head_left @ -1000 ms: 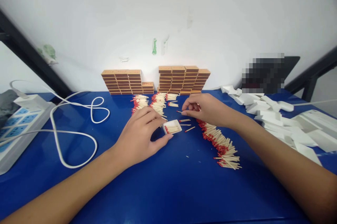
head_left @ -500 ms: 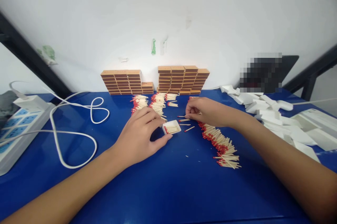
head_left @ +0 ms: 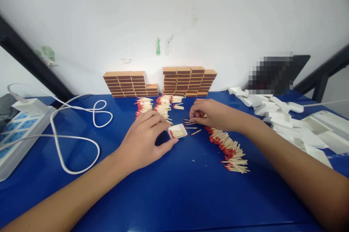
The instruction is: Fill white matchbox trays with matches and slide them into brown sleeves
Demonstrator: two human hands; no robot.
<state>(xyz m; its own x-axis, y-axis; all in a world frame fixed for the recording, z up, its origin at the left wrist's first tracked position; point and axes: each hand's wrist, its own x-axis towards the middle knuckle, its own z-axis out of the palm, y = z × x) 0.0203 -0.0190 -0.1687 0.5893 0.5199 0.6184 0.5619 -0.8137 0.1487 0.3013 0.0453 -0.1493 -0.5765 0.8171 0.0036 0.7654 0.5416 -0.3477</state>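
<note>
My left hand [head_left: 144, 137] curls round a small white matchbox tray [head_left: 177, 130] on the blue table [head_left: 174, 188], thumb and fingers holding its left end. The tray holds a few red-tipped matches. My right hand [head_left: 211, 114] is pinched on a match [head_left: 188, 120] just behind the tray. A few loose matches [head_left: 194, 130] lie between the tray and my right hand. A long row of matches [head_left: 229, 150] runs under my right wrist toward the front right.
More match piles [head_left: 160, 105] lie behind the hands. Stacked brown matchboxes [head_left: 160, 82] stand against the white wall. White empty trays and sleeves [head_left: 289, 119] are heaped at the right. A power strip [head_left: 16, 130] and looping white cable [head_left: 76, 134] lie at the left.
My right hand came down slightly and brought its pinched match to the table beside the loose ones. My left hand and the tray stayed put.
</note>
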